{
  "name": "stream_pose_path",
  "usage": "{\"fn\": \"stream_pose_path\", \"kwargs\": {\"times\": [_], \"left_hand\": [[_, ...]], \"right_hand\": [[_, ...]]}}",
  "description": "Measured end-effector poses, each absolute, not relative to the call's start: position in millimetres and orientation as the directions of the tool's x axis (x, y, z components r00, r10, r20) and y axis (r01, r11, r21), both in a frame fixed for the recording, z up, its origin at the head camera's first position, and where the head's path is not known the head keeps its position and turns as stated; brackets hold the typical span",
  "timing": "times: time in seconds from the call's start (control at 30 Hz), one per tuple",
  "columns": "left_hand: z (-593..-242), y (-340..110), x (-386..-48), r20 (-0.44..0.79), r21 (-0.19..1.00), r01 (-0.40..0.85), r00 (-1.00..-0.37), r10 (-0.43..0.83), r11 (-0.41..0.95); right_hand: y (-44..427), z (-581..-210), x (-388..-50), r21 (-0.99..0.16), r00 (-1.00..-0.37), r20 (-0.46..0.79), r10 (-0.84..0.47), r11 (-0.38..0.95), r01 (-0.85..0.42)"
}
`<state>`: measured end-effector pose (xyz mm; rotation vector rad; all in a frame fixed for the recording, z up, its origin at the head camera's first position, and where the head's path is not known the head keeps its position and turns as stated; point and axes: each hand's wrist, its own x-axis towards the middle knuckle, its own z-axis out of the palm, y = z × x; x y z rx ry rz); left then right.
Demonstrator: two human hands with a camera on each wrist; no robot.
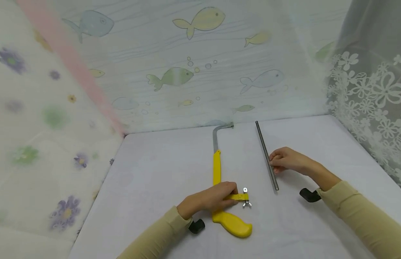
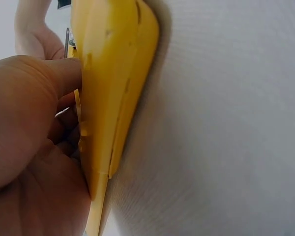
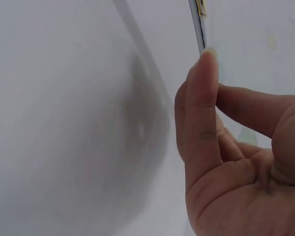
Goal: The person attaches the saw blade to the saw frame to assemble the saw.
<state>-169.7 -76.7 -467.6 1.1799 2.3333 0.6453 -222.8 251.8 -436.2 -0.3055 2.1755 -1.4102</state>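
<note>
A yellow hacksaw frame (image 1: 234,223) lies along the white table, its grey metal bow bending right at the far end. No blade shows between its ends. My left hand (image 1: 213,197) grips the frame just above the handle; a wing nut (image 1: 247,204) juts out to the right of the fingers. Yellow plastic (image 2: 110,83) fills the left wrist view beside that thumb. To the right, my right hand (image 1: 289,160) pinches a slim grey metal rod (image 1: 262,140) between thumb and fingers, below its middle. In the right wrist view the fingers (image 3: 201,108) hide most of the rod.
White cloth covers the table (image 1: 148,165). A fish-patterned curtain (image 1: 207,50) hangs at the back edge, a flowered curtain (image 1: 58,144) on the left, and a sheer lace curtain (image 1: 372,82) on the right. Black wrist mounts (image 1: 309,195) stick out below both sleeves.
</note>
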Motion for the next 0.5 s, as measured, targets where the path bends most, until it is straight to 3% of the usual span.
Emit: {"fn": "stream_pose_path", "kwargs": {"times": [0.5], "left_hand": [[-468.8, -77.4, -170.8, -0.182, 0.606, 0.599, -0.537, 0.824, 0.523]], "right_hand": [[231.9, -439.1, -231.7, -0.918, -0.794, -0.295, -0.532, 0.389, 0.081]]}}
